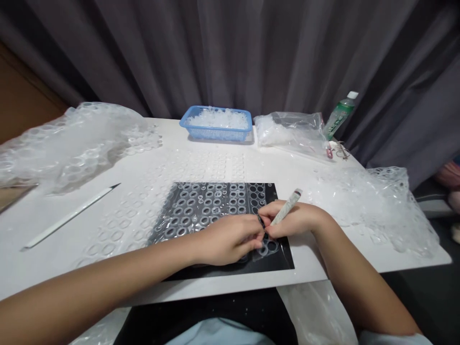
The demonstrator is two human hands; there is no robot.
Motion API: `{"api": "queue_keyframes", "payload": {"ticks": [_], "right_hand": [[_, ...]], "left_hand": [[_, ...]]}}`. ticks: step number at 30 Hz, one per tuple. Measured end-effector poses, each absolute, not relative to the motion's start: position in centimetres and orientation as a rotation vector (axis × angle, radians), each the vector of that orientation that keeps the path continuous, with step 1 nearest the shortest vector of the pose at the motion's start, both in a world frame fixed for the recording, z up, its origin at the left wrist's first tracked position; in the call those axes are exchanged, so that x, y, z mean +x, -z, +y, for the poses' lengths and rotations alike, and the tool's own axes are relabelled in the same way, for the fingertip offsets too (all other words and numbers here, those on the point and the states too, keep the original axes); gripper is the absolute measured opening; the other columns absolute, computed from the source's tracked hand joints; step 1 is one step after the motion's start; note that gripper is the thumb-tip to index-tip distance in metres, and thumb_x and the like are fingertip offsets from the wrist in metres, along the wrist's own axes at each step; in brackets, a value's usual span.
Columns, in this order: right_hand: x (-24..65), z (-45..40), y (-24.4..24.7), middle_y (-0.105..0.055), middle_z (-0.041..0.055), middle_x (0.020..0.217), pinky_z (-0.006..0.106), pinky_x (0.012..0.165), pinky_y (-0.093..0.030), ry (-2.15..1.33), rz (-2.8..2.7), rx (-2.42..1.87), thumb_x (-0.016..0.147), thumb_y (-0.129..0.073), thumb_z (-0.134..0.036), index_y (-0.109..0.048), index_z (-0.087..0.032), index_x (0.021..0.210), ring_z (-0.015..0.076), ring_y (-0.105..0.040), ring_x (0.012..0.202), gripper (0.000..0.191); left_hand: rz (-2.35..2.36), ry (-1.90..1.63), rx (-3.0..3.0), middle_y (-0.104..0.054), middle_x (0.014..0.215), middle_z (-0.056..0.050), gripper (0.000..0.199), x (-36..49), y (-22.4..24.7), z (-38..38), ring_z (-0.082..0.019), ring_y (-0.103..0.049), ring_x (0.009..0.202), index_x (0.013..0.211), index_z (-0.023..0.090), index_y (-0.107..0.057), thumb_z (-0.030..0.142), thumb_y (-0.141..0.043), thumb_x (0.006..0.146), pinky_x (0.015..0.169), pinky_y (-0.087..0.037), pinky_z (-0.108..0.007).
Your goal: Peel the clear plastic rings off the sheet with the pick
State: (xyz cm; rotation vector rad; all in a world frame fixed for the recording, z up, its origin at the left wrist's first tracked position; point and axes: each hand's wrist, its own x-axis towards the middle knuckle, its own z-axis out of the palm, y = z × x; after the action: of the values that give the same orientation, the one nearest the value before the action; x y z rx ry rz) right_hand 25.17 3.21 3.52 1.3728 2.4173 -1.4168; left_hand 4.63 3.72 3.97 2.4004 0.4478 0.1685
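Note:
A black mat lies near the front edge of the table, under a clear plastic sheet with rows of ring shapes. My left hand rests over the sheet, its fingers pinched together at the sheet's right part; what they grip is too small to make out. My right hand meets it there, closed round a pale pen-like tool that slants up to the right. The tool's lower end is hidden between the fingers.
Behind the mat stands a blue basket of small clear pieces, beside a plastic bag and a green bottle. Ring-patterned plastic heaps lie left and right. A white pointed stick lies at left.

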Motion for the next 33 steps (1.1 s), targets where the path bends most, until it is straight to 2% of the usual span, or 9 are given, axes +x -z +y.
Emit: {"api": "queue_keyframes", "payload": {"ticks": [4, 6, 10, 13, 16, 21, 26, 30, 33], "right_hand": [[25.3, 3.2, -3.9, -0.051, -0.0049, 0.063, 0.018, 0.045, -0.031, 1.457, 2.386, 1.381, 0.068, -0.056, -0.018, -0.048, -0.019, 0.068, 0.0082, -0.045, 0.057, 0.008], [25.4, 3.1, -4.2, -0.055, -0.0035, 0.065, 0.017, 0.046, -0.033, 1.525, 2.368, 1.354, 0.069, -0.057, -0.018, -0.049, -0.018, 0.069, 0.0090, -0.049, 0.059, 0.007], [25.5, 2.7, -4.6, -0.058, -0.0020, 0.064, 0.016, 0.046, -0.035, 1.643, 2.334, 1.281, 0.070, -0.059, -0.019, -0.049, -0.017, 0.067, 0.0092, -0.052, 0.059, 0.010], [25.4, 2.5, -4.7, -0.055, -0.0037, 0.062, 0.016, 0.044, -0.031, 1.584, 2.369, 1.257, 0.068, -0.061, -0.017, -0.051, -0.016, 0.067, 0.0070, -0.047, 0.054, 0.010], [25.4, 2.6, -4.5, -0.054, -0.0042, 0.063, 0.015, 0.044, -0.030, 1.571, 2.398, 1.219, 0.069, -0.061, -0.018, -0.052, -0.016, 0.069, 0.0065, -0.046, 0.055, 0.010], [25.4, 2.6, -3.9, -0.056, -0.0029, 0.066, 0.016, 0.046, -0.032, 1.594, 2.393, 1.165, 0.072, -0.060, -0.020, -0.052, -0.016, 0.070, 0.0083, -0.049, 0.060, 0.009], [25.2, 2.4, -3.6, -0.056, -0.0036, 0.067, 0.016, 0.045, -0.031, 1.585, 2.335, 1.244, 0.068, -0.058, -0.016, -0.051, -0.017, 0.069, 0.0088, -0.049, 0.061, 0.008], [25.1, 2.3, -3.7, -0.057, -0.0030, 0.067, 0.017, 0.047, -0.033, 1.544, 2.325, 1.274, 0.067, -0.059, -0.017, -0.051, -0.017, 0.068, 0.0095, -0.051, 0.062, 0.008], [25.2, 2.3, -3.9, -0.060, -0.0015, 0.069, 0.019, 0.050, -0.035, 1.614, 2.323, 1.243, 0.071, -0.058, -0.020, -0.049, -0.017, 0.068, 0.0108, -0.054, 0.064, 0.010]], "left_hand": [[0.374, -0.252, 2.309, -0.055, 0.080, -0.002, 0.019, 3.1, -5.9, 4.2, -0.014, -0.052, 0.074, 0.082, 0.017, -0.054, 0.030, -0.045, 0.092, 0.070, -0.042, -0.024], [0.452, -0.215, 2.386, -0.055, 0.082, -0.003, 0.017, 3.0, -6.0, 4.1, -0.014, -0.052, 0.074, 0.085, 0.017, -0.053, 0.028, -0.043, 0.091, 0.069, -0.042, -0.025], [0.589, -0.066, 2.485, -0.056, 0.077, -0.001, 0.003, 4.0, -4.8, 3.0, -0.014, -0.054, 0.067, 0.080, 0.018, -0.053, 0.018, -0.051, 0.077, 0.061, -0.041, -0.023], [0.690, -0.020, 2.495, -0.058, 0.072, 0.001, 0.008, 4.8, -3.8, 1.9, -0.014, -0.054, 0.062, 0.078, 0.018, -0.054, 0.015, -0.054, 0.070, 0.057, -0.040, -0.022], [0.742, -0.061, 2.492, -0.062, 0.076, -0.001, 0.012, 5.2, -3.4, 1.3, -0.016, -0.058, 0.066, 0.086, 0.019, -0.058, 0.017, -0.053, 0.076, 0.060, -0.041, -0.024], [0.769, -0.016, 2.448, -0.066, 0.084, -0.002, 0.012, 5.7, -3.0, 1.4, -0.018, -0.062, 0.078, 0.085, 0.020, -0.064, 0.028, -0.056, 0.082, 0.068, -0.044, -0.025], [0.772, 0.015, 2.480, -0.064, 0.076, -0.002, 0.007, 6.2, -3.2, 1.2, -0.018, -0.060, 0.069, 0.076, 0.019, -0.061, 0.021, -0.054, 0.078, 0.060, -0.044, -0.027], [0.359, -0.169, 2.182, -0.058, 0.072, 0.001, 0.005, 4.6, -7.4, 1.5, -0.011, -0.054, 0.065, 0.074, 0.018, -0.055, 0.017, -0.056, 0.078, 0.062, -0.044, -0.022], [0.465, -0.630, 1.890, -0.046, 0.058, 0.006, 0.009, 3.2, -11.2, 4.5, -0.005, -0.039, 0.045, 0.076, 0.019, -0.051, 0.023, -0.052, 0.084, 0.042, -0.032, -0.017]]}}
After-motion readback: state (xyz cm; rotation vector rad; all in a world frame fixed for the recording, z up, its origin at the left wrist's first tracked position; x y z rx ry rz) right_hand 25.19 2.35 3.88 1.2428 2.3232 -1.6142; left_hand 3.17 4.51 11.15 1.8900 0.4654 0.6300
